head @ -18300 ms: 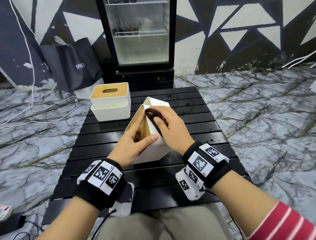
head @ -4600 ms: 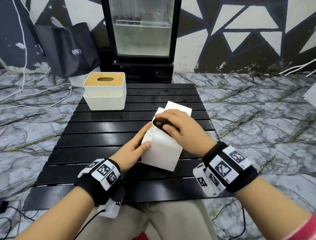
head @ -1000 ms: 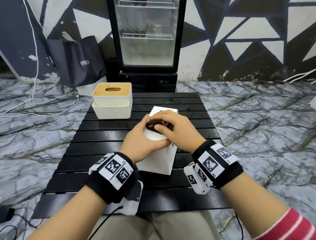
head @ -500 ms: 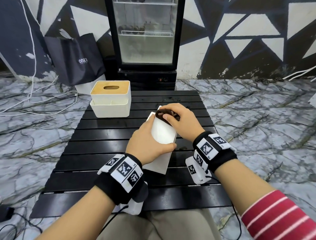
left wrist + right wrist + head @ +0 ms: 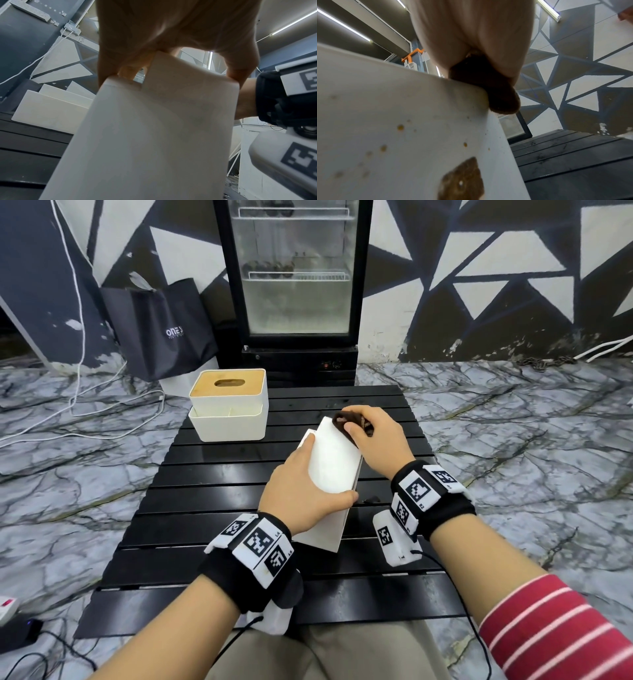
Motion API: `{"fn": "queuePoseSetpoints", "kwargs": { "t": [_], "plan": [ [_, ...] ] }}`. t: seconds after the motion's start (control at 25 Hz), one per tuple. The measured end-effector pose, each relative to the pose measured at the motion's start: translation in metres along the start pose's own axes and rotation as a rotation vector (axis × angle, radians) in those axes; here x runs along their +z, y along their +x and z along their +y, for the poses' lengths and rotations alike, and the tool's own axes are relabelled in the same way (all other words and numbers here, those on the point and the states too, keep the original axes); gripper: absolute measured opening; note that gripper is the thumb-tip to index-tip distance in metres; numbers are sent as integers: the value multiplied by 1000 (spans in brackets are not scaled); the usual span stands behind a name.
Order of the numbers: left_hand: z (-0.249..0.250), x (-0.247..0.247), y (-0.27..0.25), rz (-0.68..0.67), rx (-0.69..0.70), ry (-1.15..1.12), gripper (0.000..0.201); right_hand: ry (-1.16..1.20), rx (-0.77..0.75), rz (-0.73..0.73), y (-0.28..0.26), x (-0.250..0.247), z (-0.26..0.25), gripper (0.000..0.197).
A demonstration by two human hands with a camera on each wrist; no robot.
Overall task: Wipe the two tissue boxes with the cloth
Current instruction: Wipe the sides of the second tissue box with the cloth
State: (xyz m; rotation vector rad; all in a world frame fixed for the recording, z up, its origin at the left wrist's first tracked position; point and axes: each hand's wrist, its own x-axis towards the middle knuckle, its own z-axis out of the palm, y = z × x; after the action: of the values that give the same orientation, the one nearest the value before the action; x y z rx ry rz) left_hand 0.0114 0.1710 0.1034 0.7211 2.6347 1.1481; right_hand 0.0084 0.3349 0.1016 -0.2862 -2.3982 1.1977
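Observation:
A white tissue box stands tilted on its end in the middle of the black slatted table. My left hand grips its near upper end, thumb on one side and fingers on the other. My right hand holds a dark brown cloth and presses it on the box's far top corner. Brown spots and a stain mark the box's face toward the right wrist. A second white tissue box with a wooden slotted lid sits at the table's far left.
A glass-door fridge stands just behind the table. A dark paper bag leans on the wall at left, with white cables on the marble floor. A small device lies on the floor at lower left.
The box has tipped away from me and my right hand has slid the cloth from the middle of its top face to the far corner. My left hand now grips the near end.

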Motion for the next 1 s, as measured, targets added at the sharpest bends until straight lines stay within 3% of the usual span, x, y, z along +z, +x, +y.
{"fn": "queuePoseSetpoints", "kwargs": {
  "t": [0.24,0.36,0.44,0.52,0.64,0.84,0.88,1.0],
  "plan": [
    [-4,-3,-2,-3,-2,-58,100,143,161,180,-13,-16,15,20],
    [-2,-11,-1,24,-1,-135,85,239,193,217,-20,-18,18,16],
    [-5,-17,2,49,-34,-260,79,301,177,245,-23,-14,12,15],
    [-12,-20,5,66,-96,-477,94,372,132,266,-27,-5,3,17],
    [-23,-16,7,90,-145,-595,113,435,67,206,-41,17,-10,18],
    [-34,-19,6,61,-178,-683,110,362,12,51,-62,39,-6,35],
    [-37,-19,7,52,-190,-707,105,355,20,37,-65,41,-5,38],
    [-35,-21,5,36,-166,-738,61,377,-5,26,-72,51,-11,42]
  ]
}}
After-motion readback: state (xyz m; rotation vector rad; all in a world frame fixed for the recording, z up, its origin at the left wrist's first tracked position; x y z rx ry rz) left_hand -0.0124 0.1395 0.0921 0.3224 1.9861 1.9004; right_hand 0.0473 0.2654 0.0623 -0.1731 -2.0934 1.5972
